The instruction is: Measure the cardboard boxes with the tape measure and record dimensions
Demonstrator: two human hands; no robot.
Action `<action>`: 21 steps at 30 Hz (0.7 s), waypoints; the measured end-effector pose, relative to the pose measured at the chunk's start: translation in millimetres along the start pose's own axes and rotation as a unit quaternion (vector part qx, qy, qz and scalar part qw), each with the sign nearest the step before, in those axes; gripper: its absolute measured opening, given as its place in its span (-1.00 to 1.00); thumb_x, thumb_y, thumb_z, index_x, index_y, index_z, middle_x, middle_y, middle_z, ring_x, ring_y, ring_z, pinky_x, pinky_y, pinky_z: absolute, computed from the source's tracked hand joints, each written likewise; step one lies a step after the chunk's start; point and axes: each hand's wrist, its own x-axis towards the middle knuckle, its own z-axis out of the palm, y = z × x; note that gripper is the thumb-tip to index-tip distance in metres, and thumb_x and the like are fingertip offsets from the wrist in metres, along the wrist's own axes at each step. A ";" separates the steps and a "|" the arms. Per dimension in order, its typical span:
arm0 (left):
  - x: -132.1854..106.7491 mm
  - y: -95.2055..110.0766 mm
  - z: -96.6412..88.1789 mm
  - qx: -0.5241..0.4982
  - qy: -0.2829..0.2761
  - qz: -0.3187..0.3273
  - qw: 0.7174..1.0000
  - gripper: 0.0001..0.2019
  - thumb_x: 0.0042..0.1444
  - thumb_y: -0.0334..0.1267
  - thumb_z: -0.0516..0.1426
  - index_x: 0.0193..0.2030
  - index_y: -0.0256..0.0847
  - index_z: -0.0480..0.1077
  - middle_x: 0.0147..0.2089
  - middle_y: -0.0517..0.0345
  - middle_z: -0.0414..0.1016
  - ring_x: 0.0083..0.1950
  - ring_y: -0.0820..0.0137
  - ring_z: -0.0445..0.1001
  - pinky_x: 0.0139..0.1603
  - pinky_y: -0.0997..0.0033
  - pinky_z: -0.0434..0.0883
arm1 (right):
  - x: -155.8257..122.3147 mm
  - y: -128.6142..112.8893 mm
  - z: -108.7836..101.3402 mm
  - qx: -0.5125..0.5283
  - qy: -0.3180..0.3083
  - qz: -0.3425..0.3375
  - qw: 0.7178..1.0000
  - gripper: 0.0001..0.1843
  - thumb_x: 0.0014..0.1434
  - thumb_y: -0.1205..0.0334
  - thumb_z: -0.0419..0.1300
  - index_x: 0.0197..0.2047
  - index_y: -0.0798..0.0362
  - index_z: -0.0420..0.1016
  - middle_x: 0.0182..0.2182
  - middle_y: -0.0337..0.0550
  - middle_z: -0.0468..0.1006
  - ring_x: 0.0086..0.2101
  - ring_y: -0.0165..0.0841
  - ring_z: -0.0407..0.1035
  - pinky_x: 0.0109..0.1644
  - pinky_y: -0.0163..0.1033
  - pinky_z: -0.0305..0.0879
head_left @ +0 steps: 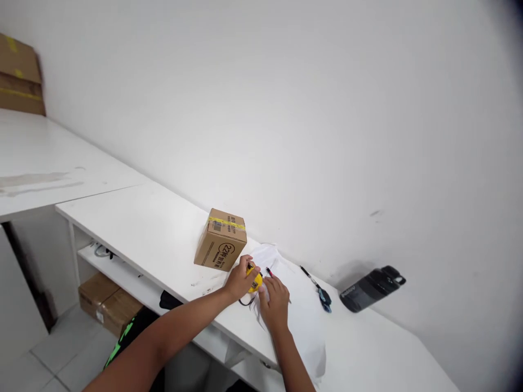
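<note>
My left hand is wrapped round a yellow tape measure, held just above the tabletop. From the other side, my right hand meets the tape measure, its thumb and curled forefinger at the edge of the case. A black strap hangs below the case. A red and black pen shows just beyond my right fingers; whether that hand also holds it is hidden. Under both hands lies a crumpled white sheet. Close behind my left hand stands a taped brown carton with dark printing.
A black bottle stands near the wall at the right. Beside the sheet lies a dark slim item with a bluish end. Below the white table is a shelf, with a brown box under it. Larger cartons stand far left.
</note>
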 end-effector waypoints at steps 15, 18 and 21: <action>-22.6 13.4 -13.8 0.194 -0.050 0.240 0.950 -0.66 0.27 -0.17 0.02 0.13 -0.19 0.32 0.10 -0.03 0.48 0.18 0.21 0.38 0.18 0.14 0.32 | 1.6 -9.4 -7.5 0.100 -0.014 0.042 0.994 -0.47 0.16 0.00 0.15 0.10 0.15 0.30 0.03 0.16 0.46 0.08 -0.03 0.31 0.14 0.14 0.23; -39.3 23.2 -33.8 0.240 0.022 0.307 0.921 -0.57 0.20 -0.06 0.13 0.15 -0.18 0.29 0.20 -0.07 0.40 0.32 0.14 0.23 0.29 0.04 0.21 | -4.5 -14.5 -10.5 0.149 0.001 0.137 0.979 -0.42 0.14 -0.07 0.17 0.11 0.14 0.30 0.03 0.16 0.46 0.05 -0.04 0.34 0.12 0.09 0.26; -39.3 40.0 -72.5 0.269 0.170 0.287 0.904 -0.57 0.16 -0.01 0.17 0.11 -0.12 0.30 0.25 -0.06 0.35 0.38 0.10 0.12 0.38 -0.07 0.03 | 9.8 -25.3 -13.7 0.187 0.049 0.264 0.945 -0.37 0.13 -0.12 0.18 0.14 0.10 0.25 -0.01 0.10 0.45 -0.03 -0.08 0.38 0.00 -0.02 0.34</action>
